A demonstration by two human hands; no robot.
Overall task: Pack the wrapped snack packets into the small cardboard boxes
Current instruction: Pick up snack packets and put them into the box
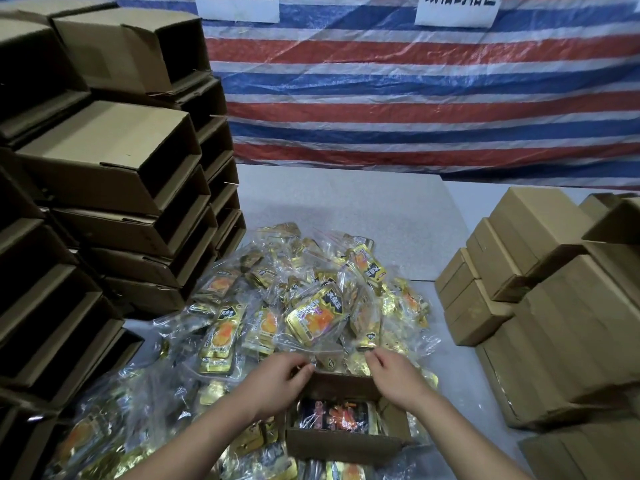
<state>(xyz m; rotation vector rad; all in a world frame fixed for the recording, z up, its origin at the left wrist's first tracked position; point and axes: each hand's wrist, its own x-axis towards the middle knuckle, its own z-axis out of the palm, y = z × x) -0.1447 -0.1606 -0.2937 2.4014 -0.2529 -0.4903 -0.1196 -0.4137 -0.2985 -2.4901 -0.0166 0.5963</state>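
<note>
Left hand [282,374] reached forward, fingers curled, pinching far flap of small cardboard box [346,441]. Right hand [393,370] mirrored it, fingertips curled at same flap's other end; whether it gripped flap, unclear. Box open on worktop [346,202], dark glossy packet [332,415] lying flat inside. Crinkly clear-wrapped gold snack packets [311,317] heaped just beyond and around box. Empty open cartons [114,161] stacked left; closed matte brown boxes [540,271] stacked right.

Red, white and blue striped tarpaulin [398,98] as backdrop, two white paper signs [238,6] fixed on it; pale grey tabletop [346,209] beneath.
</note>
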